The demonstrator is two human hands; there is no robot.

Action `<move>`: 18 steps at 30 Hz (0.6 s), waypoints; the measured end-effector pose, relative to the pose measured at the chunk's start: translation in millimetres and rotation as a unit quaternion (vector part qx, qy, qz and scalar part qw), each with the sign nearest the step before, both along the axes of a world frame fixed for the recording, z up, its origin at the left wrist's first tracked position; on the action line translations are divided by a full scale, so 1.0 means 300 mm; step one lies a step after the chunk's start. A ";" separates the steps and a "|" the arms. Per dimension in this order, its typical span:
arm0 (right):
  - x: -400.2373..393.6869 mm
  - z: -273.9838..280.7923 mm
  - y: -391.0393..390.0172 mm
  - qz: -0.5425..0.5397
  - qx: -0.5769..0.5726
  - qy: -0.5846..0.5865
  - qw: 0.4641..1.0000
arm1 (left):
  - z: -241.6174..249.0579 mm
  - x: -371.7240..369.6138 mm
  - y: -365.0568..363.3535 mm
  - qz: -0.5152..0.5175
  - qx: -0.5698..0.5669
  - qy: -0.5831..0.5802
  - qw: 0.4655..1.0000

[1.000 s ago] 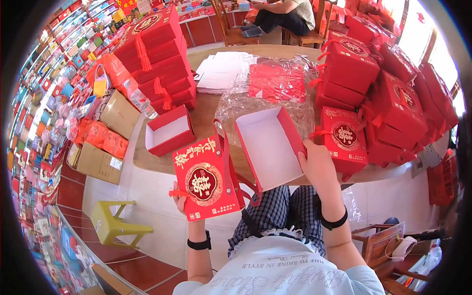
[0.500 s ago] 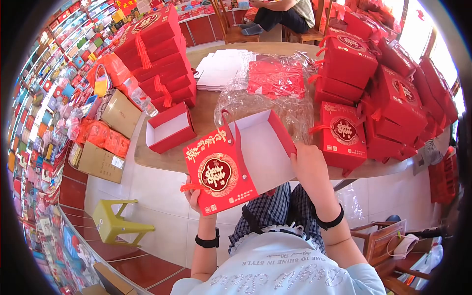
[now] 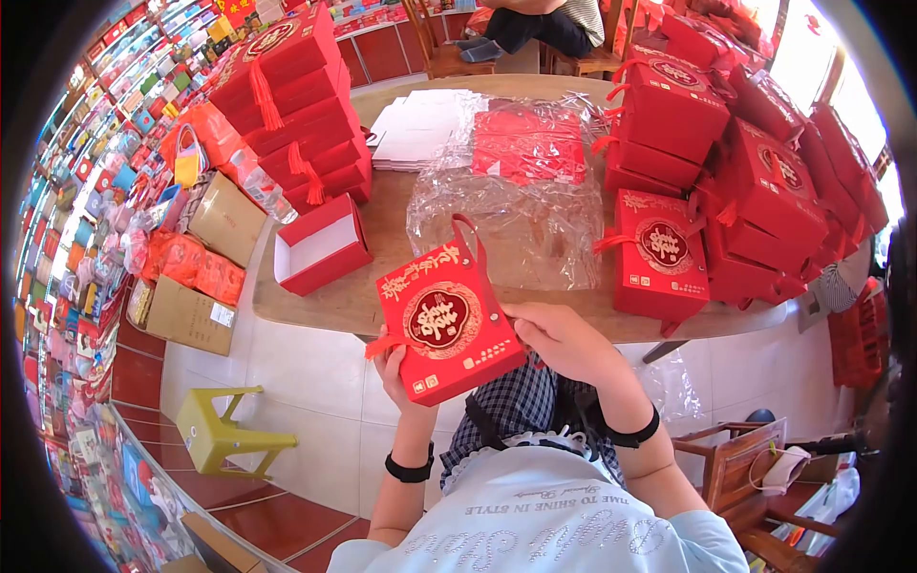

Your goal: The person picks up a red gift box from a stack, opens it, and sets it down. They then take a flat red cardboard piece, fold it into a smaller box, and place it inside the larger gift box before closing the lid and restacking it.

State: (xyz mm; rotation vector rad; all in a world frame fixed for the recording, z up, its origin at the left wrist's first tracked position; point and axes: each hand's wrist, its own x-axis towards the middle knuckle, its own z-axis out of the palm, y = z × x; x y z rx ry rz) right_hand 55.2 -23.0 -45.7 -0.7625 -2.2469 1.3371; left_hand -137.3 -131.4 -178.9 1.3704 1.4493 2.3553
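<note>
A red gift box [image 3: 445, 320] with a gold-edged emblem, a ribbon handle and a tassel is held above my lap, near the table's front edge, and looks closed. My left hand [image 3: 394, 375] grips its lower left side, with the thumb beside the tassel. At its right side is my right hand [image 3: 549, 336], fingers bent against the edge and partly hidden behind the box. An open red tray with a white inside [image 3: 323, 245] sits on the table to the left. To the right lies another closed red box [image 3: 661, 253].
The wooden table [image 3: 382, 304] bears a tall stack of red boxes [image 3: 320, 124], white sheets [image 3: 420, 129], clear plastic wrap [image 3: 506, 229] and more piled boxes [image 3: 669, 119]. A green stool [image 3: 224, 432] stands left, a wooden chair [image 3: 740, 477] right. Another person [image 3: 535, 29] sits beyond.
The held box was open with its white inside showing; its lid is now folded over. My right hand has moved left and down along with it.
</note>
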 end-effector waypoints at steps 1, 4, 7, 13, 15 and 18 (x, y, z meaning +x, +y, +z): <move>0.007 -0.006 -0.002 -0.003 -0.012 0.051 0.999 | 0.014 0.010 0.004 0.047 -0.020 0.071 0.996; 0.052 0.058 -0.049 -0.020 -0.044 0.050 0.998 | 0.091 0.047 0.029 0.059 -0.032 0.139 0.988; 0.132 0.111 -0.082 -0.104 0.146 0.032 0.983 | 0.130 0.086 0.093 0.016 -0.045 0.172 0.984; 0.322 0.154 -0.009 -0.280 0.220 0.019 0.934 | 0.406 0.214 0.289 -0.334 -0.155 0.293 0.882; 0.363 0.158 0.010 -0.316 0.171 0.082 0.929 | 0.417 0.265 0.379 -0.405 -0.083 0.259 0.873; 0.413 0.163 0.021 -0.379 0.158 0.076 0.909 | 0.442 0.355 0.450 -0.432 -0.104 0.237 0.864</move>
